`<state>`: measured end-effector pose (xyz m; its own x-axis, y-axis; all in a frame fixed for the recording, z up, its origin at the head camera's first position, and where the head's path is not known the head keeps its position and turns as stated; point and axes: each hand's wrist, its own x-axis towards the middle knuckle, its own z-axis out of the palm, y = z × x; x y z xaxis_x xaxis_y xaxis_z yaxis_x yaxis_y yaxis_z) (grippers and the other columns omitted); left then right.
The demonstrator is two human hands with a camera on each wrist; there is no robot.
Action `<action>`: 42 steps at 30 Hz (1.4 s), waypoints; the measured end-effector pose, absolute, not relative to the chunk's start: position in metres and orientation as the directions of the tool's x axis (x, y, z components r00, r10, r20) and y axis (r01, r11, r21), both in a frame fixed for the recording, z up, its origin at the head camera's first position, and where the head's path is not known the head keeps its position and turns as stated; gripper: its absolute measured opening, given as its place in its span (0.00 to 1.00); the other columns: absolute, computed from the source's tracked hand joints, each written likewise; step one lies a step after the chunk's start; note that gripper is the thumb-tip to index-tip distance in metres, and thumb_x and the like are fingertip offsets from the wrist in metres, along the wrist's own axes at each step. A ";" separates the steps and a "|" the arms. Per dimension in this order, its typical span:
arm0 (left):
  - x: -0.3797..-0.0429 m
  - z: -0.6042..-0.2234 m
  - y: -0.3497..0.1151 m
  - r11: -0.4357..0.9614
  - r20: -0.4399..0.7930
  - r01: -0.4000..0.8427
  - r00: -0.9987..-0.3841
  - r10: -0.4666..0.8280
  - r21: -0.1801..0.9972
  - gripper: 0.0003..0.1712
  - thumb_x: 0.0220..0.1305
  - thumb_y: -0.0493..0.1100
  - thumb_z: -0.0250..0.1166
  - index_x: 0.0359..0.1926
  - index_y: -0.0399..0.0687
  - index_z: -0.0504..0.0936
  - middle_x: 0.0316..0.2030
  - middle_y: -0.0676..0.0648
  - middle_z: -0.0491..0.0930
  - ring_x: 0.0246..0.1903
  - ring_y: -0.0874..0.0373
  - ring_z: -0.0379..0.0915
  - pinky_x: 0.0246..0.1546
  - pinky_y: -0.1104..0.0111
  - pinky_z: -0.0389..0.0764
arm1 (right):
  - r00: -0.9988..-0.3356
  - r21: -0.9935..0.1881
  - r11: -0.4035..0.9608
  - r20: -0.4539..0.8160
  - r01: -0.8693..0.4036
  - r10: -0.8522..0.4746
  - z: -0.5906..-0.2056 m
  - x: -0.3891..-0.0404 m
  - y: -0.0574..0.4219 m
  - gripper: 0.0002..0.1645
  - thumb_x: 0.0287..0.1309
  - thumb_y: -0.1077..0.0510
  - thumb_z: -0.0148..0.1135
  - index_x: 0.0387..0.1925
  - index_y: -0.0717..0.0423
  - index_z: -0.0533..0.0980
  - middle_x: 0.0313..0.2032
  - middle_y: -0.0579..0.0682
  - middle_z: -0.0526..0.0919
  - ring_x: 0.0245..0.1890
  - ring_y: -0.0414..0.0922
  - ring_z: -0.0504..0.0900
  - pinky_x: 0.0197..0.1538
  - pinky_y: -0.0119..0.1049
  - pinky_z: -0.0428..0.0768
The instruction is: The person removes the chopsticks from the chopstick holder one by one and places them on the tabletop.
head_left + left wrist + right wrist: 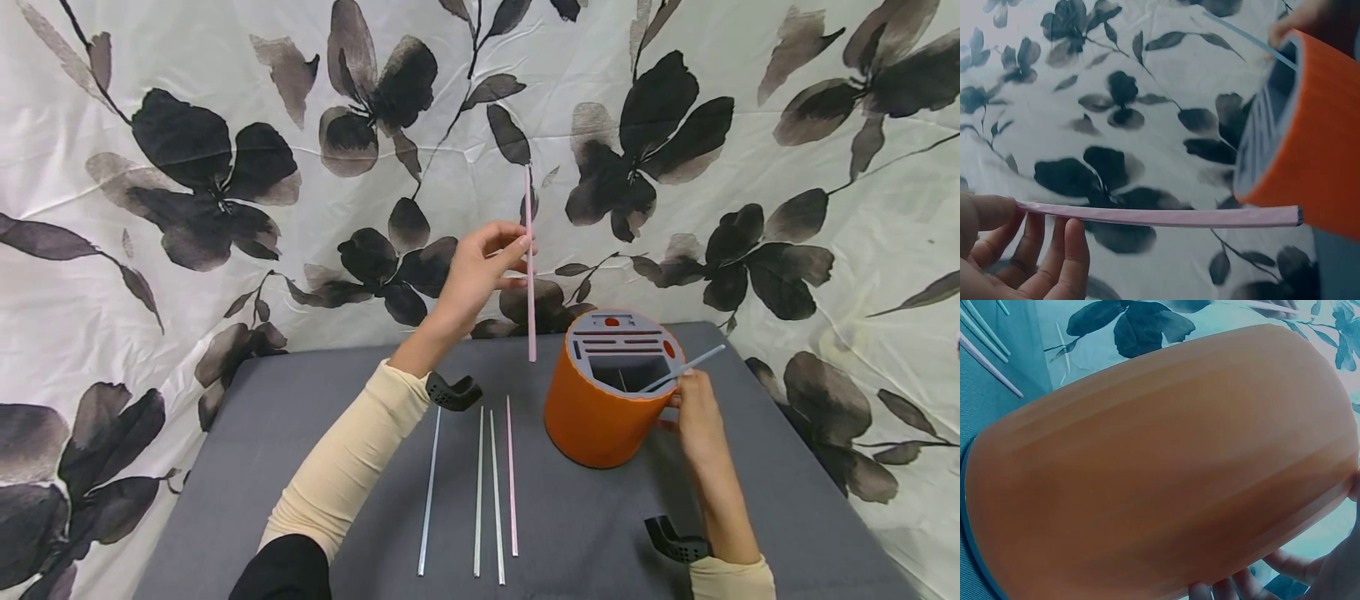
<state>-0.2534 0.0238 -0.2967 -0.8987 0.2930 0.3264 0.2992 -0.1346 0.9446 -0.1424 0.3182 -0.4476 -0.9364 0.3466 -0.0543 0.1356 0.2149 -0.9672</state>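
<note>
Between thumb and fingers, my left hand (487, 271) pinches a pink straw (531, 308) near its middle. It hangs nearly upright, its lower end left of the orange cylindrical holder (600, 417) and apart from it. In the left wrist view the straw (1197, 217) points toward the holder. My right hand (697, 412) grips the holder's right side, with several fingers (1291, 565) against its wall. A grey slotted insert (611, 323) fills the holder's top. One blue straw (693, 363) leans out of the large compartment, over the rim beside my right hand.
On the grey table (360, 467) lie a blue straw (430, 500), two whitish straws (478, 500) and another pink straw (512, 483), roughly parallel. Floral cloth (465, 100) hangs behind the table.
</note>
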 end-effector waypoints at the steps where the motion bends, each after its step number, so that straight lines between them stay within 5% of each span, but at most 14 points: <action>1: -0.254 -0.300 0.019 -0.117 0.305 0.283 -0.908 0.287 0.952 0.12 0.77 0.41 0.62 0.54 0.39 0.83 0.43 0.46 0.83 0.41 0.44 0.84 0.45 0.57 0.91 | -0.937 -0.968 0.214 -0.051 0.132 0.345 -0.448 -0.143 0.319 0.18 0.80 0.43 0.32 0.56 0.46 0.64 0.37 0.35 0.74 0.36 0.31 0.77 0.36 0.31 0.84; 9: -0.256 -0.337 -0.008 -0.052 0.101 0.092 -0.971 0.216 0.994 0.16 0.77 0.42 0.63 0.58 0.36 0.82 0.40 0.48 0.83 0.36 0.56 0.84 0.51 0.49 0.89 | -0.932 -0.967 0.220 -0.043 0.130 0.360 -0.446 -0.144 0.318 0.17 0.80 0.43 0.34 0.56 0.44 0.64 0.36 0.33 0.74 0.35 0.31 0.77 0.35 0.31 0.85; 18: -0.252 -0.393 -0.025 0.000 -0.115 -0.117 -0.982 0.152 0.993 0.18 0.76 0.40 0.63 0.59 0.32 0.80 0.39 0.48 0.84 0.29 0.60 0.83 0.34 0.67 0.89 | -0.929 -0.971 0.192 -0.061 0.139 0.365 -0.446 -0.146 0.316 0.15 0.79 0.43 0.34 0.54 0.42 0.64 0.35 0.33 0.74 0.35 0.32 0.77 0.34 0.30 0.85; 24: -0.243 -0.428 -0.037 0.049 -0.204 -0.200 -0.971 0.121 0.979 0.16 0.75 0.41 0.64 0.57 0.34 0.82 0.41 0.46 0.86 0.27 0.62 0.83 0.33 0.67 0.89 | -0.928 -0.966 0.214 -0.057 0.144 0.367 -0.447 -0.146 0.316 0.19 0.79 0.41 0.34 0.57 0.46 0.64 0.37 0.36 0.73 0.37 0.33 0.76 0.35 0.31 0.84; 42: -0.203 -0.508 -0.050 0.146 -0.231 -0.217 -0.969 0.091 0.965 0.12 0.73 0.33 0.63 0.52 0.29 0.80 0.39 0.36 0.87 0.22 0.61 0.77 0.24 0.69 0.86 | -0.929 -0.966 0.225 -0.037 0.128 0.368 -0.446 -0.144 0.316 0.16 0.79 0.41 0.35 0.54 0.40 0.65 0.40 0.38 0.73 0.38 0.34 0.76 0.35 0.32 0.83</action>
